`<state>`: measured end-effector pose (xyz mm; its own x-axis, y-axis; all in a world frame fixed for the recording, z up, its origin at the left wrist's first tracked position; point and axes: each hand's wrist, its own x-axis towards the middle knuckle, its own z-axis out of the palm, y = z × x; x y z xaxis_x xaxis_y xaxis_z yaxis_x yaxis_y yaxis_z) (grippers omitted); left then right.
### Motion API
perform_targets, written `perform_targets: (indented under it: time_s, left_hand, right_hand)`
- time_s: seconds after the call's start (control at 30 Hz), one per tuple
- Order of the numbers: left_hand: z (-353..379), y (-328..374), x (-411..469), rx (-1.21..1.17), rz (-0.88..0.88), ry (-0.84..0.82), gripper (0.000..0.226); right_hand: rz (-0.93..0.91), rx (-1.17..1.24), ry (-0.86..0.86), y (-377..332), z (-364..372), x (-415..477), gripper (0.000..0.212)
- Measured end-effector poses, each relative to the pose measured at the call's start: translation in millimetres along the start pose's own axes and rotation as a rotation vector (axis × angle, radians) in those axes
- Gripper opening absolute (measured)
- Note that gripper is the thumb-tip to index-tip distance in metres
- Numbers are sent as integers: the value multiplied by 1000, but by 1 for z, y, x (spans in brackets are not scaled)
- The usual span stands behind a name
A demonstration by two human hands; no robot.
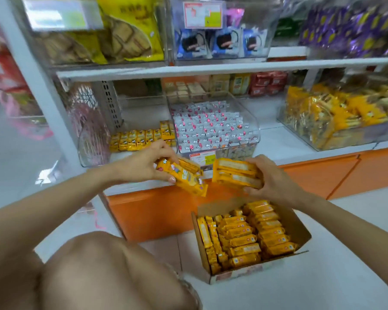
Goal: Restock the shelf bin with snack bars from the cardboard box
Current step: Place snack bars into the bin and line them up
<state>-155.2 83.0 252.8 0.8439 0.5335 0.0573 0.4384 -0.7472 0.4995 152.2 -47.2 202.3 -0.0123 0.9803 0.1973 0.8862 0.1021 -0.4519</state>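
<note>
An open cardboard box [300,229] sits on the floor at lower right, packed with several yellow snack bars [244,239]. My left hand [143,162] grips a small stack of yellow bars [188,177] above the shelf's front edge. My right hand [271,175] grips another stack of yellow bars [235,173] just above the box. The clear shelf bin [85,153] on the lower shelf at left holds a row of the same yellow bars [139,138] along its back.
A clear bin of white and pink wrapped sweets [213,128] stands right of the target bin, another bin of yellow packs [336,117] further right. The orange shelf base [155,211] is behind the box. My knee [103,271] is at lower left.
</note>
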Motion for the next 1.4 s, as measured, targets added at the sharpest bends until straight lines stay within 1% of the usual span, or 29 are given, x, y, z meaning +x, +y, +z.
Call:
perform_targets:
  time_s: [0.13,0.17,0.23,0.3,0.37,0.47,0.53,0.63,0.7,0.77,0.8,0.83,0.87,0.93,1.03,1.1,1.17,1.2,1.3,1.4]
  left_hand:
    - [-37,-15,-19,47,-152,374,36]
    - [-41,-21,-20,61,-193,444,36]
    - [-44,-40,-14,61,-300,514,38]
    - [-42,-60,-2,52,-401,505,40]
    - [-34,-78,12,18,-470,447,41]
    - [-19,-92,28,-50,-545,355,30]
    - [-12,-103,36,-114,-590,323,32]
    - [-7,-118,42,-139,-688,250,36]
    - [-8,-124,45,-102,-750,174,45]
    - [-11,-123,44,-4,-777,137,66]
    - [-15,-120,42,5,-774,173,73]
    - [-19,-118,39,-22,-764,232,75]
    - [-23,-114,33,-75,-757,299,73]
    - [-30,-108,19,-137,-724,423,57]
    - [-33,-101,-6,-174,-669,542,32]
    - [-32,-94,-20,-134,-646,573,24]
    - [-29,-93,-29,-86,-622,581,21]
    - [-28,-94,-31,-78,-615,576,20]
    - [-31,-100,-32,-85,-613,560,21]
    - [-34,-111,-31,-60,-627,548,21]
  right_hand:
    - [-58,-60,90,-39,-32,25,69]
    - [-65,-64,103,-47,-38,31,69]
    - [-72,-58,121,-62,-46,44,68]
    - [-83,-46,117,-76,-49,57,68]
    - [-93,-48,107,-87,-48,71,68]
    - [-93,-64,84,-98,-43,92,69]
    - [-91,-79,54,-102,-37,106,70]
    - [-94,-70,13,-112,-27,126,74]
    - [-128,-118,-17,-120,-20,142,73]
    - [-185,-205,-46,-131,-13,161,70]
    - [-210,-244,-59,-136,-10,172,69]
    - [-230,-277,-77,-141,-6,184,69]
    - [-245,-305,-97,-145,-1,197,68]
    - [-271,-361,-138,-154,10,222,65]
    - [-281,-444,-250,-165,33,254,64]
    - [-257,-450,-358,-168,53,270,66]
    - [-214,-425,-465,-169,73,280,66]
    - [-205,-406,-498,-169,83,285,62]
    - [-206,-351,-528,-171,106,295,36]
    - [-202,-387,-624,-172,120,301,36]
